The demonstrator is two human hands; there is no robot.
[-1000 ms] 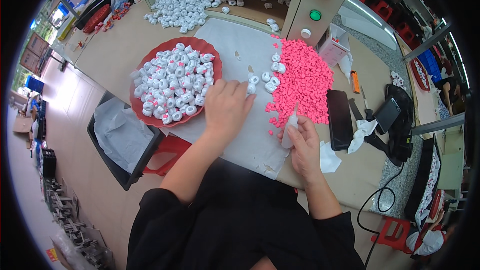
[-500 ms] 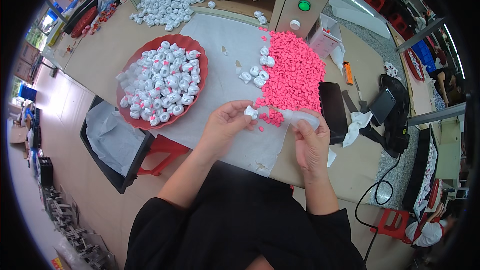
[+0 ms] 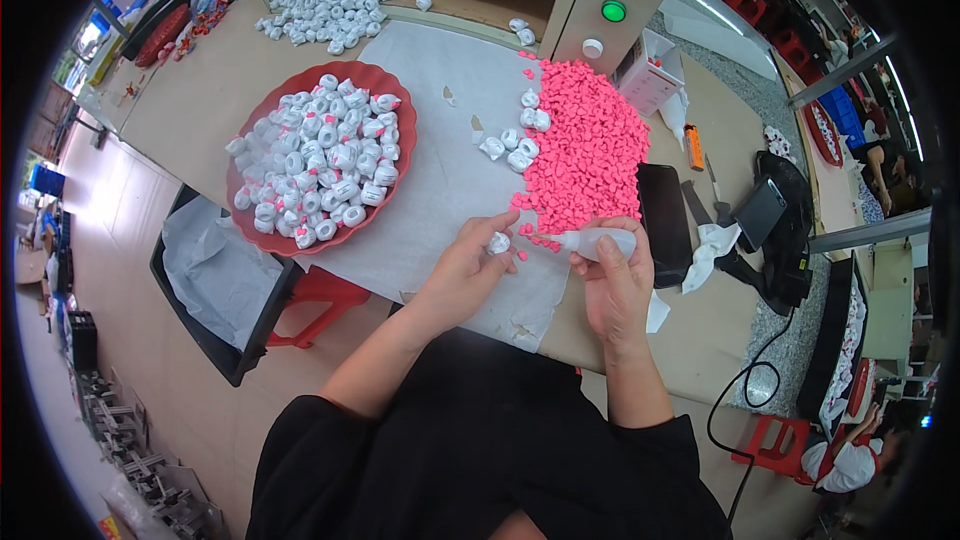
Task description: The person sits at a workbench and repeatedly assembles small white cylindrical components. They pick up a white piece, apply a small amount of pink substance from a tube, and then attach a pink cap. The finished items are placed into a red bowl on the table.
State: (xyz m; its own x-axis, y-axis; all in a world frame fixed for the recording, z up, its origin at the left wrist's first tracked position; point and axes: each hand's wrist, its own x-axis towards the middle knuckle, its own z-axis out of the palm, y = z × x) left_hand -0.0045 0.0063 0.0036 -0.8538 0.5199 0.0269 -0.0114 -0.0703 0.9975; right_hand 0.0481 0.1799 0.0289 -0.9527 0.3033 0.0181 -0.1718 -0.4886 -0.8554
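Observation:
Between the thumb and fingers of my left hand (image 3: 470, 265) is a small white ring-shaped piece (image 3: 498, 242). My right hand (image 3: 615, 280) grips a translucent white squeeze bottle (image 3: 607, 242) with a thin nozzle, which points left toward the white piece. Just beyond both hands lies a broad heap of small pink pieces (image 3: 585, 145). Several loose white pieces (image 3: 520, 152) sit along the heap's left side. To the left, a red scalloped bowl (image 3: 408, 135) is piled with similar white pieces, some with pink bits on them.
A cabinet (image 3: 580, 10) with red and green lights stands at the back, white pieces spilling from its opening. On the right are a dark tray (image 3: 663, 225), an orange lighter (image 3: 694, 147) and a phone (image 3: 762, 212). A paper-lined black crate (image 3: 215, 270) sits lower left.
The bottle's nozzle has come round to point left at the white piece, which has turned in my left fingers. The view has shifted slightly.

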